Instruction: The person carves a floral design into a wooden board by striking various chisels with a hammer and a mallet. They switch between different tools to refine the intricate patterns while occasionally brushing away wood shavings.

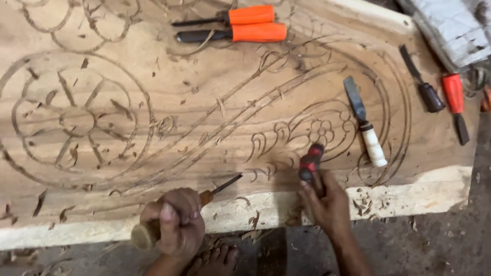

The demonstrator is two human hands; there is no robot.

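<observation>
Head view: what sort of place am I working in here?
Likely a woodcarving workshop. A large plank bears carved floral patterns, chisels lie across it, and chips litter its edge. The left hand holds a chisel.

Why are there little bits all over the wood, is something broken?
Nothing looks broken. Small wood chips lie scattered over the carved wooden panel, loose beside its cut lines. Spare orange-handled chisels lie on it too.
</observation>
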